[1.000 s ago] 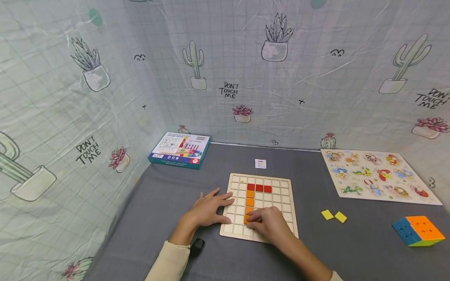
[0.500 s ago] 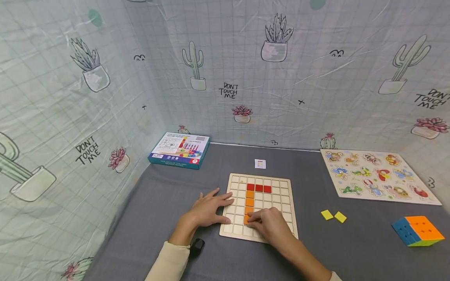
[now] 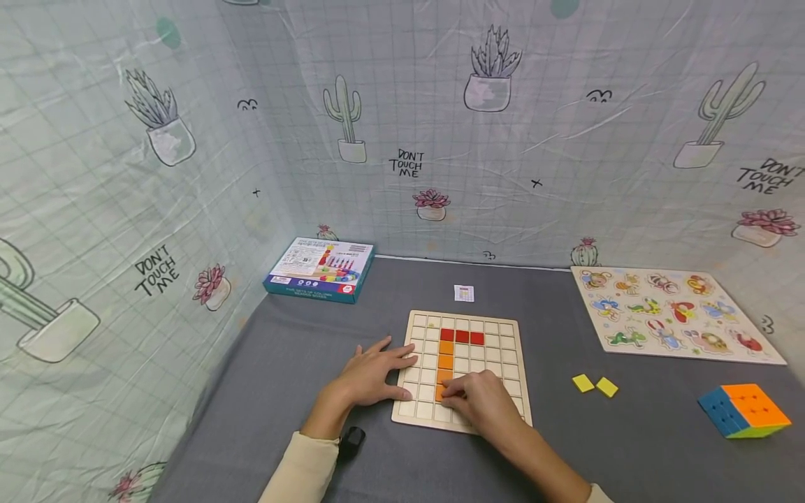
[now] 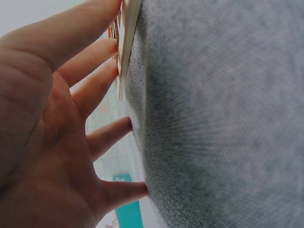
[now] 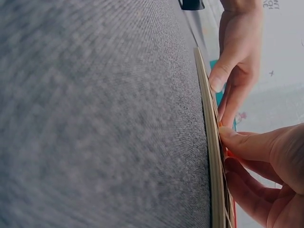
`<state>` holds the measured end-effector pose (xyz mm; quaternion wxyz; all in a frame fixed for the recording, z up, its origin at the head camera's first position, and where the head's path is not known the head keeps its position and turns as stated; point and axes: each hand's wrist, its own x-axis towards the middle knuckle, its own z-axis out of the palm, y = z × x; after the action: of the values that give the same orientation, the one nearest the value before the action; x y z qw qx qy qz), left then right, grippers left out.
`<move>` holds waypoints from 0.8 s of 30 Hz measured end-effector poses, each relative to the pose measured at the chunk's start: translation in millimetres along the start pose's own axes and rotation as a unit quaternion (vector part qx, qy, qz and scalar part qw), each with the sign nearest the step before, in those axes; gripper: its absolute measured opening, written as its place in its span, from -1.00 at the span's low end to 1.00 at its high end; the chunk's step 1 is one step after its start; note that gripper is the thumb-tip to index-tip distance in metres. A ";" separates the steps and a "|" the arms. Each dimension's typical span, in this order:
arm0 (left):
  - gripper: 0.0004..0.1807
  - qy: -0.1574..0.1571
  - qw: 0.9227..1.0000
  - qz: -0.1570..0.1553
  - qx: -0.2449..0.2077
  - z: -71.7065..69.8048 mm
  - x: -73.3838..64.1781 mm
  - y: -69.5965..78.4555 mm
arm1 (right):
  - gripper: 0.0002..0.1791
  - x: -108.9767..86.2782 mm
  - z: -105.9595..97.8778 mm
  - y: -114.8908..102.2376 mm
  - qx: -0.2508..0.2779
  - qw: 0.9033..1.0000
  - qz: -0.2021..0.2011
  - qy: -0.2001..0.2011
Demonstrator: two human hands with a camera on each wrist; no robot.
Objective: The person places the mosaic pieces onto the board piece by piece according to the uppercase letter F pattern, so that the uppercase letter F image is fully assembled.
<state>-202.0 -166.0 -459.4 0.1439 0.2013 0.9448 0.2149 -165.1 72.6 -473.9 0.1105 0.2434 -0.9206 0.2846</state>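
Note:
A wooden grid board lies on the grey cloth. Three red tiles form a row in its upper part, and several orange tiles run down in a column below the leftmost red one. My right hand pinches the lowest orange tile between thumb and forefinger, in its cell; the fingers partly cover it. With fingers spread, my left hand rests at the board's left edge. In the left wrist view, thumb and two fingers of the left hand touch the board.
Two yellow tiles lie right of the board. Farther right are a coloured puzzle cube and an insect picture board. Behind stand a small printed card and a flat box. A black object lies by the left wrist.

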 end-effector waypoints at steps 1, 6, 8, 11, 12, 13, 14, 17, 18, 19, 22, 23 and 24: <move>-0.26 0.000 1.000 0.000 0.000 0.0 -0.1 -0.2 | -0.90 0.1 -0.2 -0.1 0.000 1.000 0.000 -0.001; -0.26 -0.004 1.000 -0.001 -0.002 -0.3 -0.9 -0.8 | -0.91 0.2 -1.5 0.4 0.013 1.000 0.005 -0.020; -0.26 -0.006 1.000 -0.001 -0.004 0.1 -0.9 -1.7 | -0.90 0.4 -2.9 1.8 0.022 0.999 0.005 -0.033; -0.26 -0.005 1.000 -0.002 -0.005 0.6 -0.7 -2.9 | -0.87 1.0 -6.9 5.9 0.044 0.997 0.006 -0.061; -0.26 -0.004 1.000 -0.002 -0.004 0.7 -0.6 -3.1 | -0.86 1.4 -8.5 8.0 0.053 0.996 0.005 -0.072; -0.26 -0.004 1.000 -0.002 -0.003 0.8 -0.7 -3.1 | -0.84 1.8 -10.2 10.2 0.061 0.995 0.003 -0.084; -0.26 -0.003 1.000 -0.003 -0.002 0.9 -0.6 -3.0 | -0.82 2.0 -12.2 12.6 0.073 0.993 0.002 -0.096; -0.25 -0.004 1.000 -0.004 -0.002 1.3 -0.4 -2.4 | -0.72 1.9 -18.6 20.2 0.109 0.986 -0.003 -0.129; -0.25 -0.004 1.000 -0.004 -0.002 1.5 -0.4 -2.0 | -0.70 1.4 -21.4 22.7 0.122 0.983 -0.004 -0.136; -0.25 -0.005 1.000 -0.004 -0.003 1.6 -0.3 -1.7 | -0.67 0.8 -24.7 25.2 0.129 0.982 -0.006 -0.140; -0.25 -0.004 1.000 -0.001 -0.004 1.1 -0.3 -0.3 | -0.61 -2.5 -36.6 33.5 0.130 0.983 -0.005 -0.131; -0.25 -0.004 1.000 0.000 -0.004 0.8 -0.2 0.0 | -0.61 -4.1 -41.3 36.6 0.122 0.985 -0.004 -0.125; -0.25 -0.003 1.000 0.001 -0.004 0.2 -0.2 0.2 | -0.61 -5.7 -46.2 40.1 0.111 0.987 -0.004 -0.116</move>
<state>-201.7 -165.8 -459.5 0.1473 0.2022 0.9432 0.2185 -177.7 130.4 -457.0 -0.0237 0.2893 -0.8888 0.3546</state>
